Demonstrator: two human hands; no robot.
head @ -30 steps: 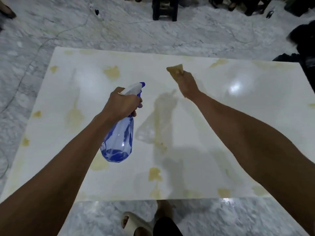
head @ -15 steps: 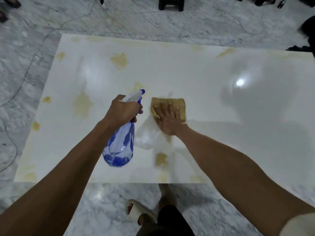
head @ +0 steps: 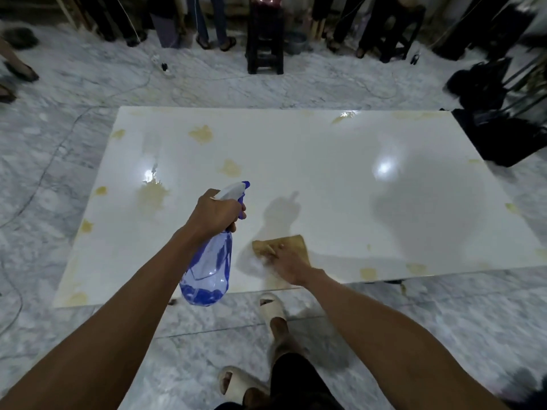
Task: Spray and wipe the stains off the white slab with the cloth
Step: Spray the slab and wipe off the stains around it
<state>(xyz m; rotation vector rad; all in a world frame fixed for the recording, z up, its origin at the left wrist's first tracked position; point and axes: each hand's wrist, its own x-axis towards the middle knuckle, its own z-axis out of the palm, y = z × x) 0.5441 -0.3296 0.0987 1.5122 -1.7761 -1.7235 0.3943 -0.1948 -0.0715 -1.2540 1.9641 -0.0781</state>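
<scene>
At the slab's near edge the right hand (head: 288, 266) presses the tan cloth (head: 284, 245) flat against the white slab (head: 310, 161), fingers spread over it rather than curled round it. Half a second ago the cloth sat further in toward the middle, and a second ago near the far side, so the wipe has been dragged toward the near edge; the yellow patch that lay below the cloth then is no longer visible, which suggests this stroke is clearing the middle strip. Just left of it, held above the slab, the left hand (head: 217, 214) grips the neck of the spray bottle (head: 207, 270), a finger curled at the blue trigger; the clear blue bottle holds only a shallow pool of liquid at its bottom. Beyond, stains remain: a large one (head: 152, 196) toward the left edge, one (head: 229, 168) mid-slab, one (head: 201, 134) nearer the far edge, and small ones along the near and right edges.
</scene>
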